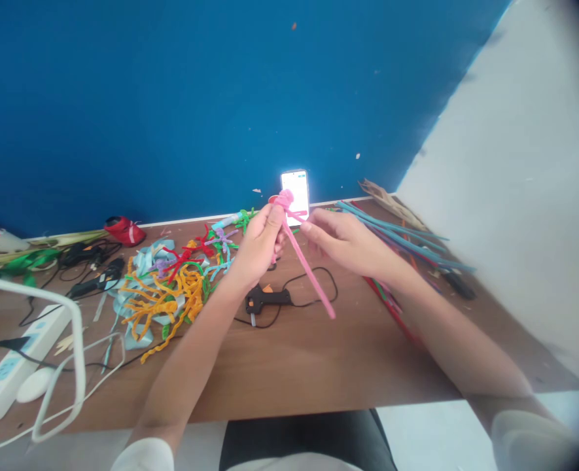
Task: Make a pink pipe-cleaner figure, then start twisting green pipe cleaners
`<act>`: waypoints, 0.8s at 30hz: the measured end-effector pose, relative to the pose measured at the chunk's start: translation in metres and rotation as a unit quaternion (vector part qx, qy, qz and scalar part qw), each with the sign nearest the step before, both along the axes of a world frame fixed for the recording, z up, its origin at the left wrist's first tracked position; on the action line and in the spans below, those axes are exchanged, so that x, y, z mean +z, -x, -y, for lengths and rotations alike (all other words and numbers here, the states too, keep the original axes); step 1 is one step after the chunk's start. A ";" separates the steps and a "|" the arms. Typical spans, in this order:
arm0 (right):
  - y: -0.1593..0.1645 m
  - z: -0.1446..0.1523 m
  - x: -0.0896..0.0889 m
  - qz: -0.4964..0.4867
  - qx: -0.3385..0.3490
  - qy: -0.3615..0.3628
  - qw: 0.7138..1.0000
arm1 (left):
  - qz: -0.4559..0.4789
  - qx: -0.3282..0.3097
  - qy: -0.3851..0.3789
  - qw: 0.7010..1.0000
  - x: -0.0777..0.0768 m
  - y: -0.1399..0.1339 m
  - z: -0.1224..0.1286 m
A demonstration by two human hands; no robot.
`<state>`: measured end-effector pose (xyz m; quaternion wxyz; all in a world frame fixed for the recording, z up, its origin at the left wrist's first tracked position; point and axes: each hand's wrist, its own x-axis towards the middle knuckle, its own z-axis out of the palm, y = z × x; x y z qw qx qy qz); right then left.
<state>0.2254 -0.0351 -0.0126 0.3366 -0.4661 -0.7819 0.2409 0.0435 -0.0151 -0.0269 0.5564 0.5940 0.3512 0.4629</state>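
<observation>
Above the table, a pink pipe cleaner (310,273) is coiled into a bunched knot at its top, with a long tail hanging down to the right. My left hand (262,245) is closed around the base of that coil, thumb on the near side. A second pink strand runs from the coil to my right hand (341,241), whose thumb and fingertips pinch its end. Just behind the coil, a lit phone (301,196) leans upright against the wall. On the table below lies a black hot glue gun (269,299).
Orange twisted pipe cleaners (171,294) and a pale blue ribbon (137,333) pile up at left. Beyond them are a white power strip (29,353), a white curved tube (79,347) and a red roll (125,230). Blue pipe cleaners (402,229) lie at right, near the white wall.
</observation>
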 end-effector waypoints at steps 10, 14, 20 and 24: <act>0.012 0.004 -0.008 -0.154 -0.007 0.051 0.987 | -0.016 0.050 -0.014 0.999 -0.005 -0.006 -0.001; 0.011 0.003 -0.007 -0.237 0.015 0.116 0.964 | -0.006 0.051 -0.018 0.999 -0.005 -0.005 -0.001; 0.011 0.001 -0.009 -0.327 0.069 0.232 0.914 | -0.058 0.089 -0.108 0.988 -0.008 -0.002 -0.003; 0.010 -0.001 -0.009 -0.329 0.045 0.226 0.916 | -0.155 0.134 -0.181 0.962 -0.011 0.000 -0.003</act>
